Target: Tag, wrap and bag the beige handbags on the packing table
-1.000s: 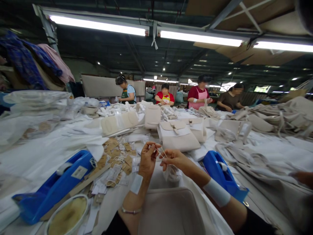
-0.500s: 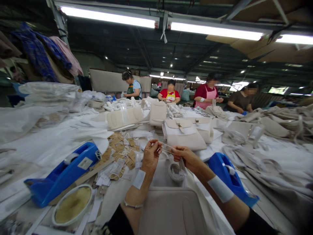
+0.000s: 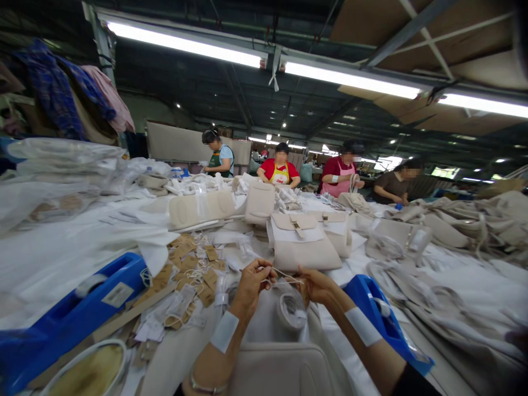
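Observation:
My left hand (image 3: pixel 252 283) pinches one end of a thin white string (image 3: pixel 285 274) between thumb and fingers. The string runs as a narrow loop across to my right hand (image 3: pixel 317 285), whose closed fingers hold its other end. A small brown piece, perhaps a tag, shows under the right fingers, partly hidden. Below my hands is a coiled beige strap (image 3: pixel 290 312) in clear plastic wrap. Nearest to me a beige bag (image 3: pixel 280 368) lies between my forearms. To the left lie several brown paper tags (image 3: pixel 209 278) with white strings.
Blue tape dispensers stand on the left (image 3: pixel 103 300) and right (image 3: pixel 373 308). A round tub (image 3: pixel 88 371) of yellowish stuff sits front left. Beige flap bags (image 3: pixel 303 242) lie ahead, and beige straps and bag parts (image 3: pixel 462 220) pile up at right. Several co-workers (image 3: pixel 280 168) work across the table.
Both hands now appear lower in the picture and a little farther apart, with the string still between them. The camera view has shifted; the dispensers and tub also appear lower.

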Action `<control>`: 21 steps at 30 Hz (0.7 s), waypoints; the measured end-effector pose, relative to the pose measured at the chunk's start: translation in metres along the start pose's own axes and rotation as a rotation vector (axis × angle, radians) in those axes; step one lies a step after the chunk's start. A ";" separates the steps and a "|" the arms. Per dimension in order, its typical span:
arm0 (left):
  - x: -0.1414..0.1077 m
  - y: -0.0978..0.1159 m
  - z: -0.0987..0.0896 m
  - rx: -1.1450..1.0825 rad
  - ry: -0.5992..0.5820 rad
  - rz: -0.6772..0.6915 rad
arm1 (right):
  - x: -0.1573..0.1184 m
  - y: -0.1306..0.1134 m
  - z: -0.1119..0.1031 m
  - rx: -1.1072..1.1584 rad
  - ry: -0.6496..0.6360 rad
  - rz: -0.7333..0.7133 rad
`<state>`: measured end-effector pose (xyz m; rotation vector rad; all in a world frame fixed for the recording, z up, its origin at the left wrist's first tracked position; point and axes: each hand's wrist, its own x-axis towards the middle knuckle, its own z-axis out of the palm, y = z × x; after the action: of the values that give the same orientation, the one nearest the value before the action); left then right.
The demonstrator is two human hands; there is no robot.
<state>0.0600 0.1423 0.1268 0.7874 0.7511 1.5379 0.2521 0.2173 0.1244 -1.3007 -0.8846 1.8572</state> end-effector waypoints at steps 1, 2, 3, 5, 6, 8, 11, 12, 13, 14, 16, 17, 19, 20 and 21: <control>0.001 0.000 0.000 0.006 0.001 -0.002 | 0.005 0.000 -0.002 0.026 0.027 -0.002; 0.001 0.000 -0.001 0.010 0.002 -0.001 | 0.010 0.001 -0.003 0.054 0.061 -0.017; 0.002 -0.001 -0.001 0.012 0.003 0.001 | 0.016 0.001 -0.003 0.081 0.097 -0.041; 0.003 -0.001 -0.002 0.015 0.000 0.003 | 0.027 -0.001 -0.003 0.130 0.167 -0.101; 0.003 0.000 -0.002 0.018 -0.002 0.002 | 0.032 -0.002 -0.003 0.149 0.191 -0.128; 0.003 0.000 -0.002 0.024 -0.007 -0.004 | 0.042 -0.007 -0.004 0.176 0.220 -0.171; 0.002 0.000 -0.002 0.038 -0.009 -0.012 | 0.055 -0.019 -0.008 0.189 0.242 -0.201; 0.002 0.000 -0.002 0.042 -0.009 -0.013 | 0.058 -0.023 -0.010 0.187 0.251 -0.207; 0.002 0.000 -0.002 0.046 -0.008 -0.013 | 0.061 -0.027 -0.013 0.181 0.264 -0.212; 0.002 0.000 -0.001 0.049 -0.009 -0.011 | 0.063 -0.030 -0.017 0.172 0.281 -0.214; 0.001 0.001 -0.001 0.052 -0.014 -0.006 | 0.064 -0.032 -0.024 0.146 0.326 -0.218; 0.000 0.002 -0.001 0.053 -0.018 -0.003 | 0.063 -0.032 -0.029 0.130 0.352 -0.221; -0.001 0.003 0.000 0.053 -0.031 0.007 | 0.057 -0.030 -0.038 0.092 0.401 -0.240; -0.001 0.004 0.001 0.052 -0.037 0.014 | 0.052 -0.029 -0.042 0.070 0.418 -0.257; -0.002 0.005 0.001 0.051 -0.042 0.021 | 0.047 -0.028 -0.045 0.045 0.428 -0.277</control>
<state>0.0583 0.1402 0.1316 0.8653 0.7555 1.5208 0.2877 0.2773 0.1132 -1.3973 -0.7428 1.3119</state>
